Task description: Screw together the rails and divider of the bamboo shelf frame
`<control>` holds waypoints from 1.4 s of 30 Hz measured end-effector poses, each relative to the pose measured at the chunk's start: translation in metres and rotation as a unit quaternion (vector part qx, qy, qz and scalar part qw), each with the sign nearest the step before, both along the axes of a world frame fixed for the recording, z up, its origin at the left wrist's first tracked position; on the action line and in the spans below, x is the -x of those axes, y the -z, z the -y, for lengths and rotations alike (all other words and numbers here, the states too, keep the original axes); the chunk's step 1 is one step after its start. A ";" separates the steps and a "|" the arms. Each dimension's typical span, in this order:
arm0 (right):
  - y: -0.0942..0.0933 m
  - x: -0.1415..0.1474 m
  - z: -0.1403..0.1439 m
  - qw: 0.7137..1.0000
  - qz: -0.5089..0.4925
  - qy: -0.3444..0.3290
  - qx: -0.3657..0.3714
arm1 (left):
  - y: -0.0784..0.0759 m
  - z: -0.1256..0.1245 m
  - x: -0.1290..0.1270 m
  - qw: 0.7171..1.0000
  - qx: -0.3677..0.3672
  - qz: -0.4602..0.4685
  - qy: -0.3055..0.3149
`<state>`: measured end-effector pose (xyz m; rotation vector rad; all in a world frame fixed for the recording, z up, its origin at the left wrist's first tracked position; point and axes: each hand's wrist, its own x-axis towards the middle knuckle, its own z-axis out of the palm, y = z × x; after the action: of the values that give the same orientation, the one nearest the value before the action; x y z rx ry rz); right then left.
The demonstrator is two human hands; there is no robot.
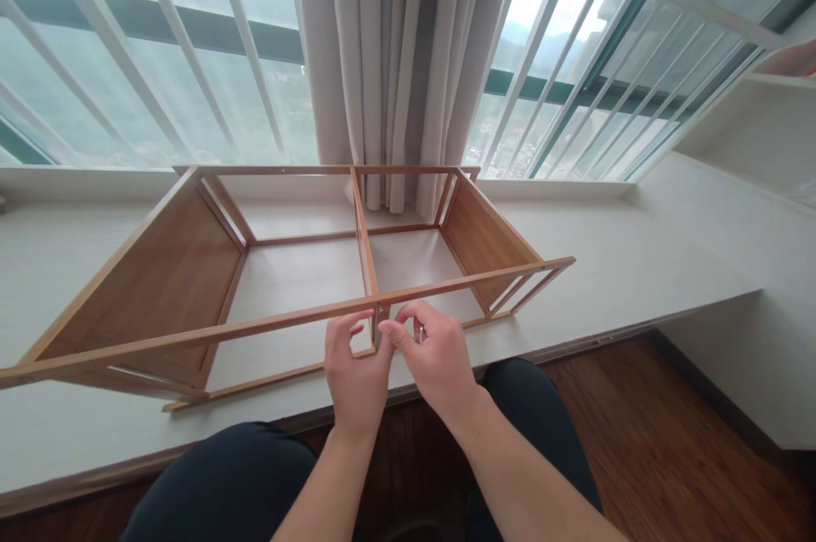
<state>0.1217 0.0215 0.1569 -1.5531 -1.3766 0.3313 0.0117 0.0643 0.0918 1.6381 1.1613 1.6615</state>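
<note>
A brown wooden shelf frame (286, 317) lies on its side on the white window ledge, with solid side panels and a divider (365, 245) across the middle. At the joint of the near rail and the divider, my left hand (357, 368) is curled around the divider's near end, its fingers left of it and the thumb to the right. Close beside it, my right hand (439, 355) is closed, thumb against the bent forefinger. A small silvery bit (421, 334) shows among its fingers, too little to name. A small hole or fastener in the rail lies just above both thumbs.
The white ledge (637, 270) runs along the window, its front edge near my knees. Grey curtains (395, 58) hang behind the frame, touching its back. White railings (172, 41) cross the windows. White shelving (733, 202) stands at the right, above a dark wooden floor (669, 440).
</note>
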 end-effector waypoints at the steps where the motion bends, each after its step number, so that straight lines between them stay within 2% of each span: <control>1: -0.001 -0.001 0.004 1.000 -0.002 -0.004 -0.001 | -0.002 0.004 0.002 1.000 0.019 0.012 -0.002; 3: -0.002 -0.002 0.012 1.000 0.001 -0.022 -0.004 | -0.006 0.013 0.005 0.996 0.076 0.050 0.009; 5: -0.003 -0.003 0.021 0.999 0.010 -0.048 -0.005 | -0.008 0.022 0.008 0.982 0.150 0.102 0.052; 9: 0.000 -0.006 0.033 0.995 0.034 -0.092 0.001 | -0.010 0.035 0.008 0.919 0.284 0.184 0.202; 12: 0.003 -0.008 0.036 0.994 0.046 -0.095 0.006 | -0.013 0.042 0.004 0.870 0.336 0.176 0.315; 16: 0.008 -0.009 0.035 0.994 0.060 -0.090 -0.013 | -0.019 0.052 -0.004 0.824 0.380 0.172 0.384; 20: 0.011 -0.007 0.036 0.990 0.077 -0.102 -0.058 | -0.026 0.058 -0.008 0.773 0.433 0.258 0.384; 23: 0.012 -0.005 0.038 0.983 0.116 -0.097 -0.109 | -0.032 0.057 -0.007 0.742 0.445 0.322 0.384; 31: 0.023 0.001 0.048 0.962 0.173 -0.063 -0.202 | -0.032 0.052 -0.002 0.698 0.443 0.440 0.350; 37: 0.028 0.004 0.054 0.958 0.170 -0.036 -0.230 | -0.035 0.044 -0.002 0.688 0.434 0.460 0.355; 40: 0.027 0.005 0.054 0.960 0.140 0.007 -0.242 | -0.039 0.038 -0.001 0.696 0.428 0.453 0.355; 42: 0.026 0.006 0.052 0.962 0.116 0.002 -0.248 | -0.041 0.035 -0.001 0.706 0.416 0.449 0.357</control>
<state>0.1162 -0.0305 0.1310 -1.1976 -1.4944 -0.1998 0.0131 0.0296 0.1332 0.4106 0.4715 0.9109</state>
